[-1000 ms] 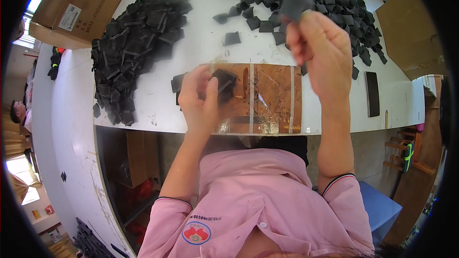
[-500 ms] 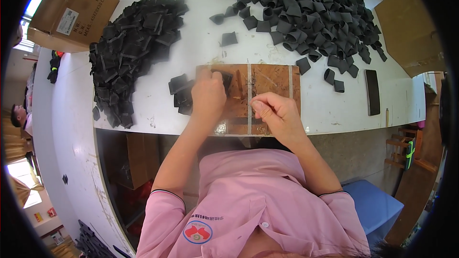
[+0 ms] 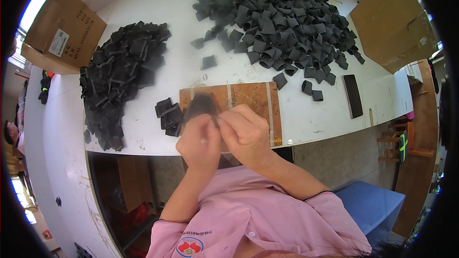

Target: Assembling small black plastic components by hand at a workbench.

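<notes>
Hands apart 0.5 s ago; now my left hand [image 3: 200, 139] and right hand [image 3: 246, 129] both pinch 1 blurred black piece [image 3: 202, 103], near edge: 2-handed work.

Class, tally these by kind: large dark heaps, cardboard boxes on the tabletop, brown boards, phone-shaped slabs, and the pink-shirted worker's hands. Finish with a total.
Heaps: 2 (left heap, right heap)
Boxes: 2 (left box, right box)
Brown board: 1
Phone-shaped slab: 1
Hands: 2 (left hand, right hand)
Total: 8

a window [image 3: 29, 14] glares upper left; the white table [image 3: 181, 64] is bright, its edges bowed; the held dark piece [image 3: 201, 105] blurs.
</notes>
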`<action>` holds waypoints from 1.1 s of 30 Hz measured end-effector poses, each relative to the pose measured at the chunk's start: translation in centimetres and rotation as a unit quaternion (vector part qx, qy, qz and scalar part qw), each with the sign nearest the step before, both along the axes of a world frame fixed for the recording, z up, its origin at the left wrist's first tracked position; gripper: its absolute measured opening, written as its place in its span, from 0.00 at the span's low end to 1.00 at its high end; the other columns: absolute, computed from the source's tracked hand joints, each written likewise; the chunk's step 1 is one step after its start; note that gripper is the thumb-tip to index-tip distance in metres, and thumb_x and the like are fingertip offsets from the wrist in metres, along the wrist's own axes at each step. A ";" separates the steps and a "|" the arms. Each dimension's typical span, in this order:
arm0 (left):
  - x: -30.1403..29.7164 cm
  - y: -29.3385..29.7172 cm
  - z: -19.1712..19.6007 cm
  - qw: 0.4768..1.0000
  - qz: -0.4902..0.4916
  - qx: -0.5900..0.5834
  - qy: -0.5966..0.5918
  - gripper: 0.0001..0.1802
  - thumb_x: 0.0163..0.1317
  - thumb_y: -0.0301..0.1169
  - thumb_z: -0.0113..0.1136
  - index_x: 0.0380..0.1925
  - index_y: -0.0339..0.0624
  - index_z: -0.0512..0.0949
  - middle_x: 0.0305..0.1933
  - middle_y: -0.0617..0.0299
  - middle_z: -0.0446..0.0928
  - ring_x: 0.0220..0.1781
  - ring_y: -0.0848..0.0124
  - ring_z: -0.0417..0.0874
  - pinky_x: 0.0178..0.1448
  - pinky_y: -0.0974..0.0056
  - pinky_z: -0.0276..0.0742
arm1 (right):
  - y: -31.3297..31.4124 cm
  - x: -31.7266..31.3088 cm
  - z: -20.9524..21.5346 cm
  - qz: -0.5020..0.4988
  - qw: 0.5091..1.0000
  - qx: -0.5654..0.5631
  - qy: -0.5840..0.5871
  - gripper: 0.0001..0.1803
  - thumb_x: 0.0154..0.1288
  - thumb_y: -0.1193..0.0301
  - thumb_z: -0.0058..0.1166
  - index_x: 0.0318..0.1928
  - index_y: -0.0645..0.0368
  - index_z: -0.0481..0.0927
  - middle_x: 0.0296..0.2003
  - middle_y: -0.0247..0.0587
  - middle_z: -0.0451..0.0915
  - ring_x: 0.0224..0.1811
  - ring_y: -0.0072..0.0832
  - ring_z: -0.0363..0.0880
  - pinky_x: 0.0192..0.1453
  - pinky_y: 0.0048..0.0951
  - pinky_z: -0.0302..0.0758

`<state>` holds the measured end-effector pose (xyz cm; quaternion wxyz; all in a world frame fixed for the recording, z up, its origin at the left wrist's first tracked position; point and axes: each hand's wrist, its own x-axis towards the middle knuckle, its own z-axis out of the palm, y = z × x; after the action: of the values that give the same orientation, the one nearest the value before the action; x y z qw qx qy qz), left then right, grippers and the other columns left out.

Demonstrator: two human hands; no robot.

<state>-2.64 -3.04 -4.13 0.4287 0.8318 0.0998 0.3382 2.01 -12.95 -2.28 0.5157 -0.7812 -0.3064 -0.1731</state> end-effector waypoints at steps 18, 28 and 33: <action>0.5 -1.1 2.4 0.989 -0.007 -0.137 -0.061 0.05 0.54 0.16 0.49 0.32 0.30 0.71 0.23 0.62 0.73 0.16 0.85 0.66 0.18 0.80 0.60 | -1.7 1.7 1.9 0.300 0.548 0.391 0.676 0.05 0.61 0.70 0.49 0.31 0.59 0.73 0.23 0.26 0.67 0.21 0.10 0.59 0.22 0.13 0.56; 2.6 3.9 5.3 0.421 -0.299 -0.856 -0.017 0.09 0.62 0.21 0.40 0.40 0.32 0.68 0.32 0.53 0.75 0.06 0.82 0.56 0.10 0.77 0.52 | 0.1 6.7 4.2 0.368 0.748 0.183 0.521 0.15 0.65 0.62 0.45 0.27 0.60 0.70 0.21 0.24 0.64 0.20 0.10 0.54 0.21 0.11 0.52; 2.0 3.0 3.9 0.707 -0.293 -0.644 -0.004 0.13 0.59 0.23 0.50 0.45 0.35 0.68 0.28 0.61 0.73 0.15 0.84 0.64 0.17 0.79 0.59 | -0.6 5.8 3.2 0.331 0.805 0.157 0.467 0.13 0.65 0.64 0.46 0.26 0.60 0.69 0.18 0.22 0.62 0.19 0.12 0.56 0.21 0.15 0.54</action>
<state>-0.67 -0.07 -0.23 0.9382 0.3394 0.0425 0.0526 7.84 -13.52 0.89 0.7378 -0.5274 -0.2370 0.3482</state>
